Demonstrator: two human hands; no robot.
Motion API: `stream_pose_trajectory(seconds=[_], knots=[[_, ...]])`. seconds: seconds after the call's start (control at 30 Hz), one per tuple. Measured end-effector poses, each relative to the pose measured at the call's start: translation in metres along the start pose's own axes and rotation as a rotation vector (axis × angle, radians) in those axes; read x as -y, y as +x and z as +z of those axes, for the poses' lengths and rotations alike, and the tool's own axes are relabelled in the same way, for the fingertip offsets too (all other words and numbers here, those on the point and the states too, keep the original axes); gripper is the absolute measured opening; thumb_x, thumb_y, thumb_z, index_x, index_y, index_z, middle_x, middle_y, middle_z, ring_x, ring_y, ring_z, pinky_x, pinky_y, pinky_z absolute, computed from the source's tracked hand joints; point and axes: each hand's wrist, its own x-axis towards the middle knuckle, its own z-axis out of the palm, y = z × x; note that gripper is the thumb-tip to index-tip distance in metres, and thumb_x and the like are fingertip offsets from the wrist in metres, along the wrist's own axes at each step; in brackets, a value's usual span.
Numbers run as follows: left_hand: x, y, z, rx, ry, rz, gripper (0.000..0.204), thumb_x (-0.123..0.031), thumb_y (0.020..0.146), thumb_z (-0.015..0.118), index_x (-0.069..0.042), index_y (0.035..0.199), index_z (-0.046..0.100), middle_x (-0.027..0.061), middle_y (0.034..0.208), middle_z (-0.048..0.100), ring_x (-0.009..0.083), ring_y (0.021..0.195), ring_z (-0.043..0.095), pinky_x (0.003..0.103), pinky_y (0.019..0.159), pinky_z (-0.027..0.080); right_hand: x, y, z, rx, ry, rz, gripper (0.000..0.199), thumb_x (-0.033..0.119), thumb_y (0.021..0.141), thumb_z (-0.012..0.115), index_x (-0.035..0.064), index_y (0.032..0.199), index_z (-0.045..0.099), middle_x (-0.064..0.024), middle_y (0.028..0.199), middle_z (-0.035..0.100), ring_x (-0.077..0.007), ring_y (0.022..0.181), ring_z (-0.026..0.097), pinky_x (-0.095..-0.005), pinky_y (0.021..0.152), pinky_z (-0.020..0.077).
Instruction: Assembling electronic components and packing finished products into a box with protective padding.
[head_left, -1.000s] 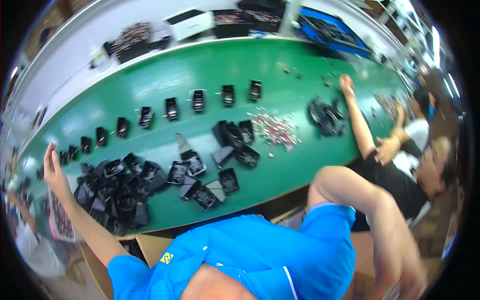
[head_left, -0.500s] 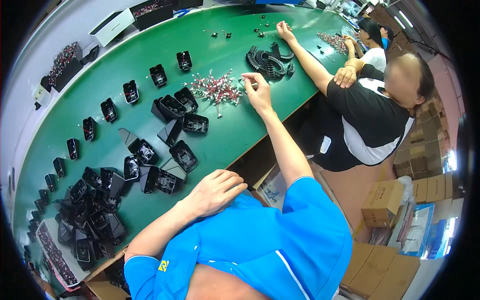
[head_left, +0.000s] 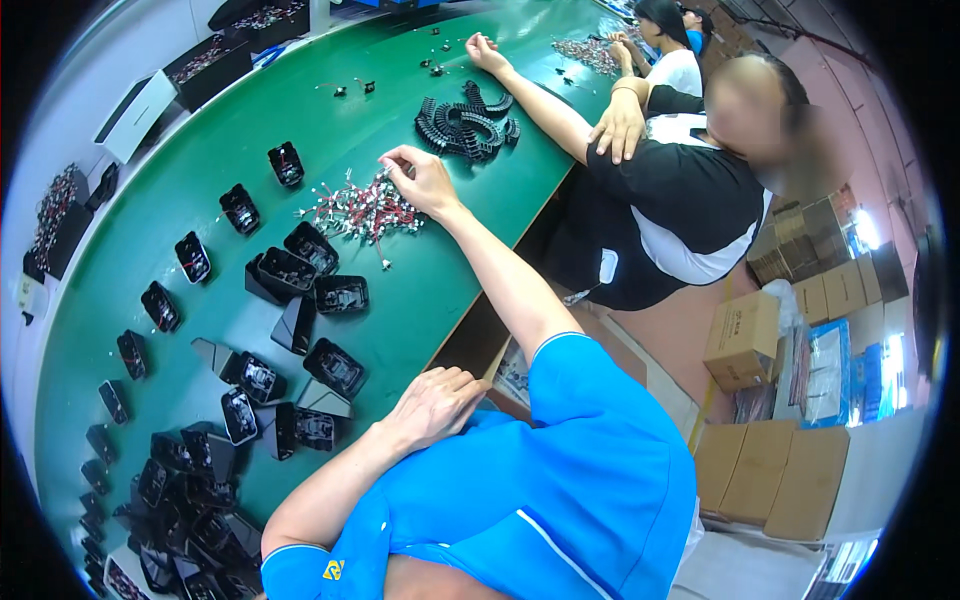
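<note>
My right hand (head_left: 424,184) is over the upper right edge of a loose pile of small red-and-white wired connectors (head_left: 366,212). Its thumb and forefinger are pinched together; anything between them is too small to name. My left hand (head_left: 430,408) rests low against my blue shirt by the table edge, fingers loosely bent and apart, with nothing visible in it. Left of the pile, several open black plastic housings (head_left: 342,294) lie grouped on the green table (head_left: 420,265). A curved row of similar housings (head_left: 194,258) runs along the table's far left.
Curved black ribbed strips (head_left: 462,128) lie beyond the pile. A co-worker in black and white (head_left: 690,200) sits at my right, one arm reaching over the table. Many housings (head_left: 190,500) are heaped at lower left. Dark bins (head_left: 212,72) stand behind; cartons (head_left: 745,340) are at right.
The view has turned, shifting the scene leftward. My right hand has come from beside the connector pile to over its edge. The fingers of my left hand are more bent.
</note>
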Motion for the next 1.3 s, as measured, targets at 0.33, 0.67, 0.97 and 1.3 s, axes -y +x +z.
stream_pose_trajectory(seconds=[0.33, 0.67, 0.97, 1.3], knots=[[0.002, -0.002, -0.007, -0.171, -0.267, -0.054, 0.019, -0.01, 0.092, 0.06, -0.004, 0.11, 0.065, 0.0088, 0.089, 0.064, 0.0232, 0.084, 0.063, 0.032, 0.072, 0.052, -0.001, -0.001, -0.001, -0.184, 0.185, 0.123, 0.017, 0.007, 0.094, 0.063, 0.0059, 0.109, 0.071, -0.003, 0.086, 0.069, -0.0094, 0.071, 0.059, -0.0211, 0.06, 0.0447], [0.006, -0.007, -0.011, -0.201, -0.402, -0.071, 0.023, -0.009, 0.096, 0.058, -0.002, 0.116, 0.064, 0.0115, 0.098, 0.066, 0.0254, 0.085, 0.064, 0.032, 0.072, 0.052, 0.072, 0.019, 0.007, 0.343, -0.011, -0.354, 0.023, 0.026, 0.092, 0.065, 0.0147, 0.111, 0.072, -0.0012, 0.119, 0.066, -0.0173, 0.119, 0.051, -0.0385, 0.107, 0.0309], [0.012, -0.006, -0.022, -0.06, -0.48, -0.051, 0.031, -0.016, 0.1, 0.051, -0.001, 0.126, 0.058, 0.0145, 0.112, 0.064, 0.0292, 0.096, 0.063, 0.037, 0.081, 0.052, 0.057, 0.028, 0.008, 0.684, -0.273, -0.364, 0.028, 0.037, 0.091, 0.066, 0.0169, 0.11, 0.071, -0.0011, 0.125, 0.065, -0.0194, 0.12, 0.05, -0.0409, 0.11, 0.0256], [0.014, -0.006, -0.016, -0.128, -0.585, -0.055, 0.024, -0.015, 0.096, 0.054, -0.004, 0.116, 0.059, 0.0113, 0.109, 0.063, 0.0286, 0.098, 0.062, 0.038, 0.083, 0.051, 0.083, 0.056, 0.03, 0.85, -0.108, -0.384, 0.026, 0.039, 0.089, 0.069, 0.0149, 0.1, 0.071, -0.0041, 0.111, 0.066, -0.0198, 0.119, 0.049, -0.045, 0.109, 0.0312]])
